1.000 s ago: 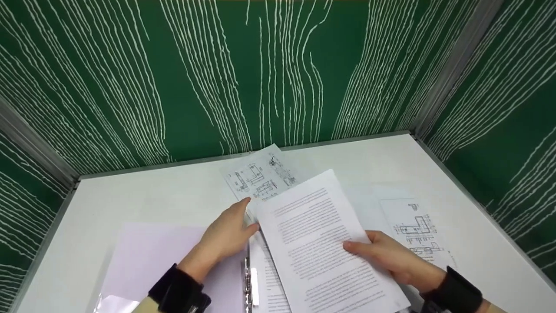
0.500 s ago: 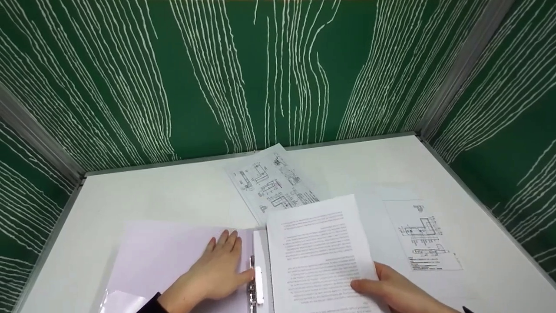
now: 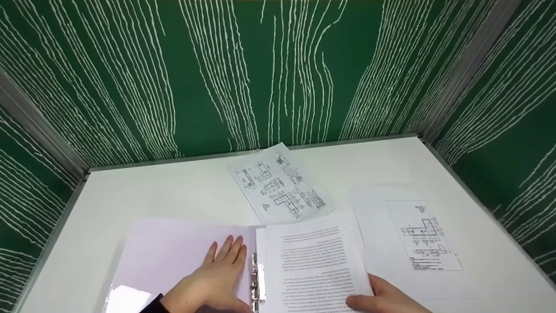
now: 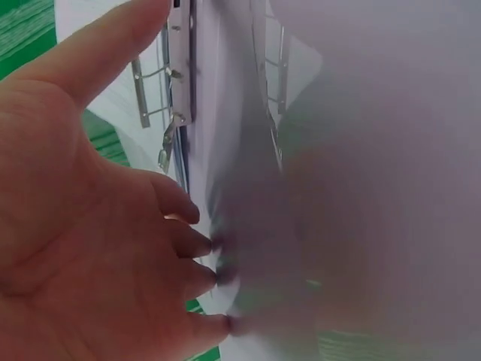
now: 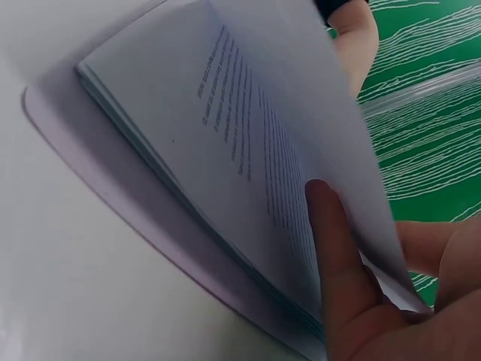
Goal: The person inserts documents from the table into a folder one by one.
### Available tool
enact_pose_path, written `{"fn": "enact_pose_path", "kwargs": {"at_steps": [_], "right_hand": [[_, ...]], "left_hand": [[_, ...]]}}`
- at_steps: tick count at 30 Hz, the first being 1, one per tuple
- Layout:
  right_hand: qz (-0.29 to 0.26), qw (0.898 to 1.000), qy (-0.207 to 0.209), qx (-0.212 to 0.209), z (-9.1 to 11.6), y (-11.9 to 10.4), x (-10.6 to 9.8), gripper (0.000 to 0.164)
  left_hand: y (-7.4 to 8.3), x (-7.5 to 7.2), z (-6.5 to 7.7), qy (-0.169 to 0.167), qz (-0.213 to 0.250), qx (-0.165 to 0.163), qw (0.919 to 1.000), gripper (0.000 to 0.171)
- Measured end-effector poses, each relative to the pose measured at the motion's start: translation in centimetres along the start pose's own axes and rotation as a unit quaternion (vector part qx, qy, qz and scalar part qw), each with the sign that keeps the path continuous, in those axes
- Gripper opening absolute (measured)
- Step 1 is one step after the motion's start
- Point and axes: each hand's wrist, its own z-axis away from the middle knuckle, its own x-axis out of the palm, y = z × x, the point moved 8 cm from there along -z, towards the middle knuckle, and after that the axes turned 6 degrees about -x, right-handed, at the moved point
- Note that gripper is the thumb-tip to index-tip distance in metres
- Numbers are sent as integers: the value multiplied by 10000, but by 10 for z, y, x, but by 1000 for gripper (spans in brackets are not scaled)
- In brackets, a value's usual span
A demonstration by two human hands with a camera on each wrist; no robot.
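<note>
A lilac ring binder (image 3: 160,256) lies spread out at the front of the table, its metal clip (image 3: 255,278) running along the spine. My left hand (image 3: 213,278) rests with straight fingers on the inside of its left cover, the thumb near the clip. In the left wrist view, the fingertips (image 4: 197,248) reach toward the pale cover. My right hand (image 3: 386,295) pinches printed sheets (image 3: 312,261) by their right edge, thumb on top. The right wrist view shows these sheets (image 5: 338,98) raised above a paper stack (image 5: 143,83) in the binder.
A sheet with technical drawings (image 3: 282,187) lies askew behind the binder, near the table's back edge. Another drawing sheet (image 3: 428,234) is to the right. Green panels (image 3: 204,87) with white wavy lines enclose the white table (image 3: 152,191) at the back and sides.
The printed sheets have come down and straightened over the binder's right side in my right hand. My left hand has left their edge and moved down onto the left cover.
</note>
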Motion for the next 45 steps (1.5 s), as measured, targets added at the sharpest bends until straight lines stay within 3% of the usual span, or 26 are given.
{"fn": "enact_pose_path", "kwargs": {"at_steps": [11, 29, 45], "right_hand": [[-219, 9996, -124, 129, -2, 10, 8, 58], [77, 9998, -155, -35, -8, 12, 11, 61], [49, 9999, 105, 122, -8, 15, 11, 64]], "left_hand": [[2, 8, 1, 129, -657, -193, 9976, 149], [3, 14, 0, -171, -768, -555, 9954, 152], [4, 15, -2, -365, -674, -592, 9953, 153]]}}
